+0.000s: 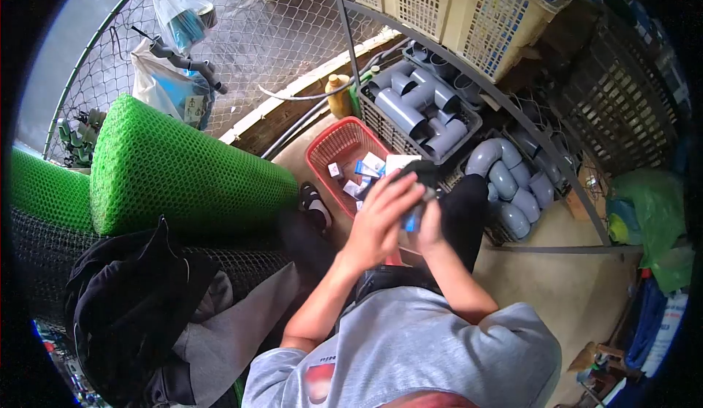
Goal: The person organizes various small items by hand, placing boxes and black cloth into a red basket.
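Observation:
Both hands are together above the red basket (pixel 319 158), in front of the lap. My left hand (pixel 382 218) has its fingers bent over a dark item (pixel 419 175) that is blurred. From the other side my right hand (pixel 430 225) closes around the lower part of what is held, where a bit of blue shows between the palms. The exact shape of the held item cannot be made out. Inside the red basket lie several small white and blue boxes (pixel 372 163), partly hidden behind my hands.
Grey pipe fittings (pixel 401 111) fill a dark crate beyond the basket, and curved grey elbows (pixel 504 180) another at the right. Green mesh rolls (pixel 190 166) and a black jacket (pixel 132 305) lie at the left. A metal frame (pixel 512 108) crosses the right side.

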Demonstrator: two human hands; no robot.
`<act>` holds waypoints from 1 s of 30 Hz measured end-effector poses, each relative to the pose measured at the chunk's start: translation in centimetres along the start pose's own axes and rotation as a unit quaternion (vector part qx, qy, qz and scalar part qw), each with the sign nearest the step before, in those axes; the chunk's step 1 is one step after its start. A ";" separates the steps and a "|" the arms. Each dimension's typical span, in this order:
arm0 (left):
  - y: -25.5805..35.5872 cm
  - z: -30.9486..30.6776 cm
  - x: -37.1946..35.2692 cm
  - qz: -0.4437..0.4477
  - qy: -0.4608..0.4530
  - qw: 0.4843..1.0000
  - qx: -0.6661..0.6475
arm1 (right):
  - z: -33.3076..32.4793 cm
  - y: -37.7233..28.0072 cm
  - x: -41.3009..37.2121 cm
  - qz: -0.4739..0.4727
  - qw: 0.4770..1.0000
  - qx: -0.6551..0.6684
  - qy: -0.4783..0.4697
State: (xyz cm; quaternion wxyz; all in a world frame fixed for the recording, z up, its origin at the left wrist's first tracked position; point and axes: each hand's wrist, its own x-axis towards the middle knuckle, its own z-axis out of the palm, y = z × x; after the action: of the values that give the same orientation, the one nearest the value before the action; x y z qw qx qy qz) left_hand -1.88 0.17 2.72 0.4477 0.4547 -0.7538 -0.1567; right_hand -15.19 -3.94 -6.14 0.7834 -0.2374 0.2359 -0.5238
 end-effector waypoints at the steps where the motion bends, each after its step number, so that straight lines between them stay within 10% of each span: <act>1: 0.6 0.1 -0.4 0.002 -0.002 1.000 -0.002 | -1.1 -0.5 0.3 -0.003 1.000 0.010 -0.016; 4: 1.2 -0.6 -1.5 0.014 -0.044 0.998 -0.049 | 3.1 -4.8 0.5 -0.010 0.990 0.135 0.042; 6: 0.4 -2.0 -2.8 -0.077 -0.123 0.983 -0.115 | -0.4 -5.0 0.8 -0.011 0.993 0.060 -0.098; 12: -0.2 -3.3 0.3 -0.117 0.169 0.969 -0.139 | 0.0 -3.0 0.1 0.017 0.998 -0.063 0.002; 15: 0.4 -2.0 1.9 -0.082 0.122 0.985 -0.086 | 0.9 -2.0 0.0 -0.031 0.991 -0.088 -0.093; 19: 0.8 1.6 0.3 0.000 0.024 1.000 -0.008 | -1.7 0.7 0.1 0.008 0.996 0.050 -0.070; 20: 0.5 1.6 -0.3 0.023 -0.008 1.000 0.000 | -2.1 0.2 2.1 0.151 0.913 0.342 -0.163; 22: -0.5 1.5 -1.2 0.043 -0.058 0.997 -0.034 | -2.7 0.2 2.5 0.019 0.998 0.055 -0.033; 24: -0.9 0.9 -0.8 0.003 -0.036 0.998 -0.050 | -4.6 -0.4 3.0 0.026 0.884 -0.438 -0.161; 26: -1.2 0.4 0.5 -0.026 0.045 0.998 -0.040 | -1.3 0.5 0.3 -0.037 0.995 -0.091 -0.028; 30: -1.0 0.8 0.6 -0.070 0.080 0.994 -0.028 | 0.3 -0.8 1.0 -0.131 0.971 -0.198 -0.011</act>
State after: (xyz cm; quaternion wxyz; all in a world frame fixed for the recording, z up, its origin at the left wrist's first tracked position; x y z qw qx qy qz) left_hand -2.05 -0.97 1.94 0.5070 0.5050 -0.6771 -0.1716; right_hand -15.19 -5.11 -5.56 0.6476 -0.4223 0.2932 -0.5624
